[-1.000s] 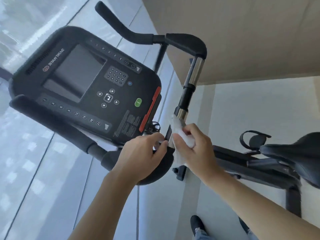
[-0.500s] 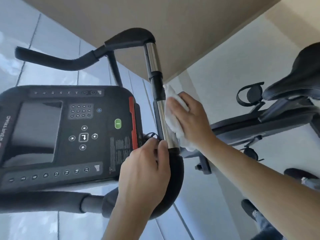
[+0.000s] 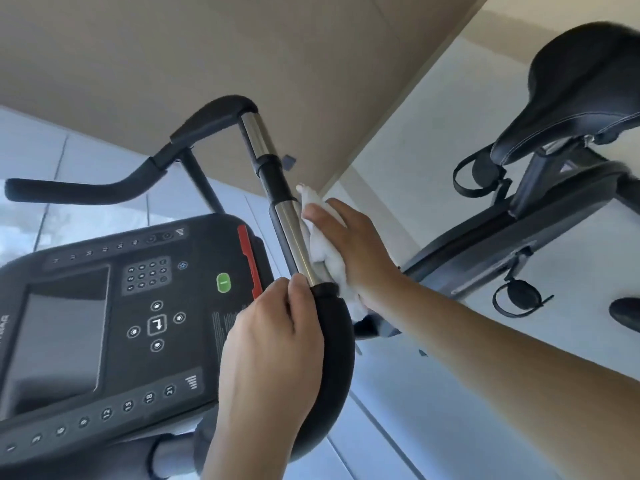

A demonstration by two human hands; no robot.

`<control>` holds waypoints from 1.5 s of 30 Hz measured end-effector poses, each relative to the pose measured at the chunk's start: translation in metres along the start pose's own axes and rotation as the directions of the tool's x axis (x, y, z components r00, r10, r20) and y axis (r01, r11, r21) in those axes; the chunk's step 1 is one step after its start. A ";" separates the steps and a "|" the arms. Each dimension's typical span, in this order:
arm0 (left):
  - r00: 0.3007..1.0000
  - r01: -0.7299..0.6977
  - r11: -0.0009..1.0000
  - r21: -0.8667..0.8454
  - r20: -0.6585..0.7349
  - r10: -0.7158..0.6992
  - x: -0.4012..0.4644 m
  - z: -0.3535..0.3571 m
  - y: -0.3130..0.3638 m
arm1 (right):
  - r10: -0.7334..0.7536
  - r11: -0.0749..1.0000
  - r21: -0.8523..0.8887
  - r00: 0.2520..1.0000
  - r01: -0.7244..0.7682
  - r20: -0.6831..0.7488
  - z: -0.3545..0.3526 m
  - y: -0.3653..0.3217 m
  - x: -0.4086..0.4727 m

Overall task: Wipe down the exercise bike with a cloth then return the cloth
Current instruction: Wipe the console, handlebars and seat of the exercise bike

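The exercise bike's black console (image 3: 114, 327) fills the lower left, and its handlebar runs up the middle with a chrome section (image 3: 294, 237) between black grips. My right hand (image 3: 349, 247) presses a crumpled white cloth (image 3: 323, 244) against the right side of the chrome tube, fingers pointing up along it. My left hand (image 3: 270, 344) grips the curved black padded end (image 3: 337, 368) of the handlebar just below the chrome, thumb and fingers wrapped round it.
The black saddle (image 3: 585, 84) and the frame with strapped pedals (image 3: 481, 174) stand at the right. A beige wall runs behind the handlebar, pale floor tiles lie below. A shoe tip (image 3: 627, 313) shows at the right edge.
My right hand slid the cloth up the chrome tube from its lower end. The view swung, bringing the saddle in at the upper right. My left hand kept its grip on the padded end.
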State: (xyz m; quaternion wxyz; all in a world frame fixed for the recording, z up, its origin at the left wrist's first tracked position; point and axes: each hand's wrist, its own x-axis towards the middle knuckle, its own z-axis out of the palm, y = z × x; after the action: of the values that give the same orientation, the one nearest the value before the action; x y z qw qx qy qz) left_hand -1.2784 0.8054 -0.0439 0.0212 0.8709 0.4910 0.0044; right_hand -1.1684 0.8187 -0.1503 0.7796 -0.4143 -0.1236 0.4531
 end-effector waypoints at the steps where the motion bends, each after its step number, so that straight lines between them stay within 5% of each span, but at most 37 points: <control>1: 1.000 0.005 1.000 0.002 -0.002 -0.005 0.000 0.000 -0.001 | -0.007 1.000 -0.024 1.000 0.007 -0.006 0.002 0.000 0.008; 7: 1.000 -0.005 1.000 0.016 -0.004 0.006 -0.001 0.002 -0.001 | 0.121 0.990 0.072 0.992 -0.118 -0.029 0.002 0.019 -0.018; 11: 1.000 0.000 1.000 0.000 -0.011 0.000 -0.002 0.001 0.001 | 0.043 0.997 0.062 0.998 -0.046 0.047 -0.010 0.024 -0.053; 19: 0.999 0.025 1.000 -0.009 -0.028 -0.026 -0.002 0.000 0.006 | 0.153 0.988 -0.002 0.986 -0.153 0.071 0.009 0.001 0.022; 23: 0.999 0.031 1.000 0.002 -0.030 -0.031 -0.003 0.000 0.008 | 0.327 0.945 -0.021 0.942 -0.327 0.077 0.011 0.010 0.019; 28: 0.998 0.051 0.999 -0.014 -0.022 -0.051 -0.002 0.001 0.006 | -0.011 0.963 -0.267 0.998 0.027 0.062 -0.013 -0.015 -0.031; 32: 0.998 0.056 0.998 0.000 -0.036 -0.055 -0.001 0.001 0.006 | -0.188 0.688 -0.665 0.956 0.291 0.225 -0.017 -0.038 -0.020; 37: 0.994 0.098 0.994 0.036 -0.053 -0.096 -0.004 -0.002 0.004 | -0.270 0.194 -0.841 0.852 0.505 0.449 0.012 -0.065 0.036; 42: 0.992 0.002 1.000 -0.016 -0.127 -0.004 -0.030 -0.015 -0.036 | -0.073 -0.019 -0.799 0.796 0.602 0.601 0.043 -0.092 0.078; 45: 0.981 0.052 0.999 0.002 -0.186 -0.051 -0.042 -0.014 -0.048 | 0.117 -0.165 -0.666 0.685 0.727 0.719 0.055 -0.098 0.055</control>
State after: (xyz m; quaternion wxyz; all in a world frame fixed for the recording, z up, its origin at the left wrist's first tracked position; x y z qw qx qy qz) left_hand -1.3418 0.7943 -0.0309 -0.0274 0.8538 0.5131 0.0834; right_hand -1.1096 0.8689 -0.0512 0.2353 -0.6296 -0.7353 0.0873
